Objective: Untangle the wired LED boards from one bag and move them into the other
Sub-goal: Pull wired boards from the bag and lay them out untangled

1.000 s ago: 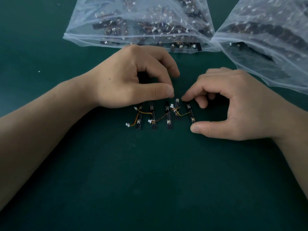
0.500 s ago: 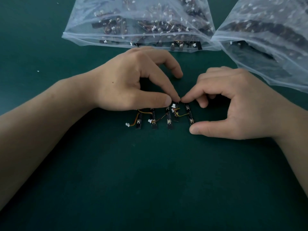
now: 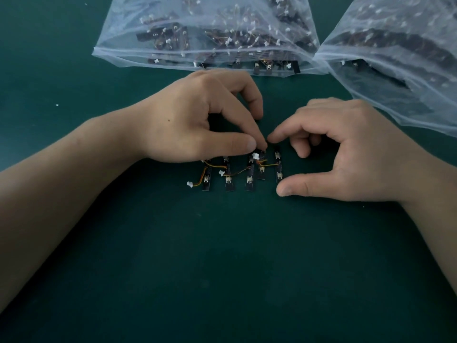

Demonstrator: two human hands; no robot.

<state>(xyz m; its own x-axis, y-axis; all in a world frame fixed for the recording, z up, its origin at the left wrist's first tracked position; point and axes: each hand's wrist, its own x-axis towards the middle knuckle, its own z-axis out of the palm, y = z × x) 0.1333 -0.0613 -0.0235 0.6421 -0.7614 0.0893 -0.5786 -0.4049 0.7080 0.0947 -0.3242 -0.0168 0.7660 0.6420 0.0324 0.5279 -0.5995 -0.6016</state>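
Premises are presenting as an electronics workshop: bulk clear bags point(image 3: 205, 26) of wired LED boards point(image 3: 257, 67) are lying on a green table point(image 3: 222, 268).

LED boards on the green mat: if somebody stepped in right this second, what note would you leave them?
Left grip: thumb and forefinger pinch the boards at the row's far end.
Right grip: thumb and forefinger bracket the rightmost board; contact unclear.
Five wired boards lie side by side on the mat; left bag and right bag lie beyond, both holding boards.
Done: five laid out. Left: untangle, bag them.
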